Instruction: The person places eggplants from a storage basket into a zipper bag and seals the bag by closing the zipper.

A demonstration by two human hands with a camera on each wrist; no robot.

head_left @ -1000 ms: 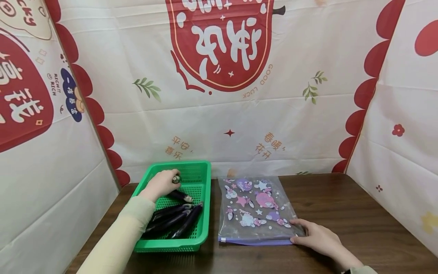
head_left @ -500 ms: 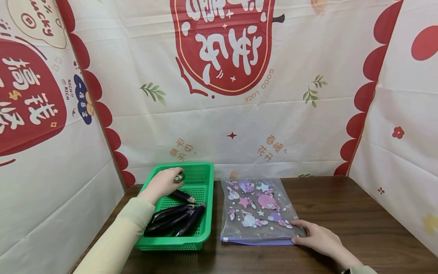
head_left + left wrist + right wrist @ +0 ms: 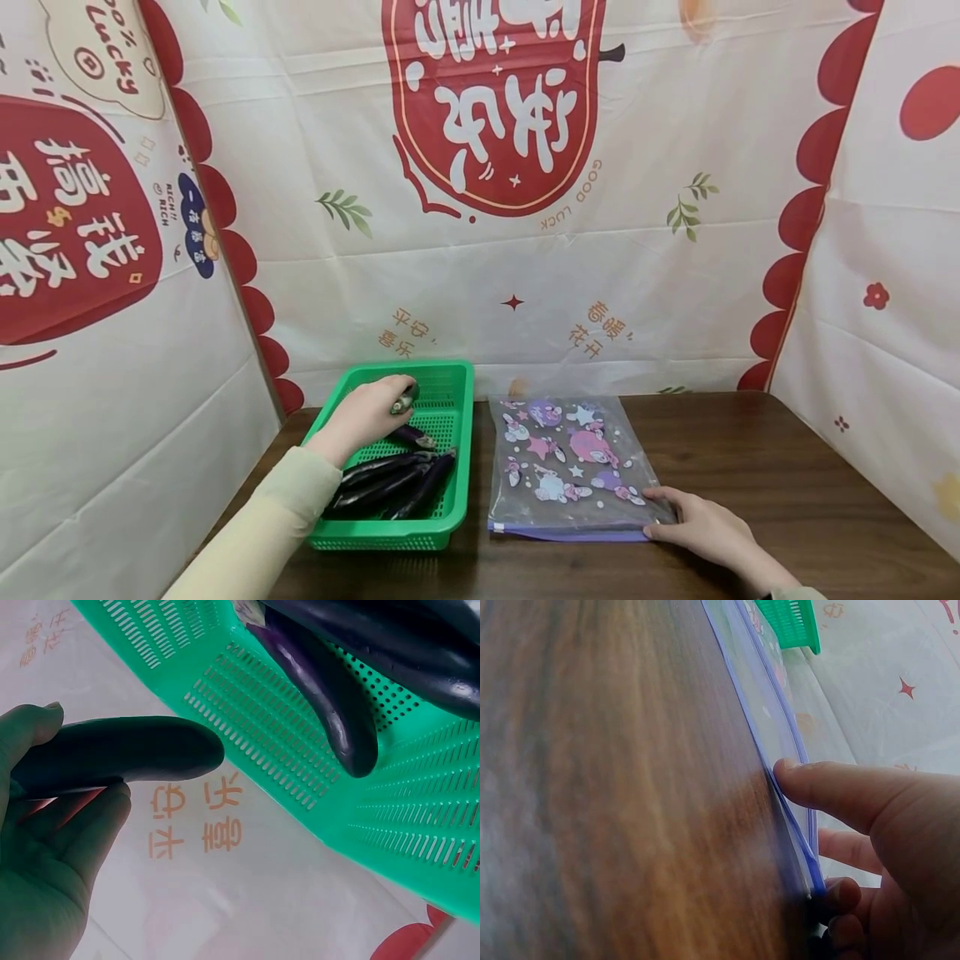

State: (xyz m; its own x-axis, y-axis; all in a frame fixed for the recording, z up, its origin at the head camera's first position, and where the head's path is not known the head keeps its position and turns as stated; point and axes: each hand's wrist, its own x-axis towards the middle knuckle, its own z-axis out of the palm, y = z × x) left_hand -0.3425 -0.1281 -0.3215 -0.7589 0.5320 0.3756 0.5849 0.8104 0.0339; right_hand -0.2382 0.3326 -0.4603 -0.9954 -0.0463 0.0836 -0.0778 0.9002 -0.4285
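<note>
My left hand [image 3: 365, 417] grips a dark purple eggplant [image 3: 142, 750] above the green basket [image 3: 467, 467]. From the head, mostly its stem end shows beside the fingers; the left wrist view shows its smooth rounded end, with thumb and fingers around the body. Several other eggplants [image 3: 382, 487] lie in the basket, one of them [image 3: 330, 697] apart from the rest. On the table to the right, a clear zip bag [image 3: 558, 454] with pink and purple prints lies flat. My right hand [image 3: 705, 525] pinches its near right corner, the thumb on the purple zip strip [image 3: 739, 682].
The brown wooden table [image 3: 720, 450] extends to the right of the bag. A white printed cloth [image 3: 450, 275] with red scalloped borders hangs behind the table and along both sides. The zip's white slider [image 3: 498, 527] sits at the bag's near left corner.
The head view has shifted slightly, moving everything right and down in the picture. My left hand, with the eggplant, has moved a little right over the basket. My right hand stays at the bag's corner.
</note>
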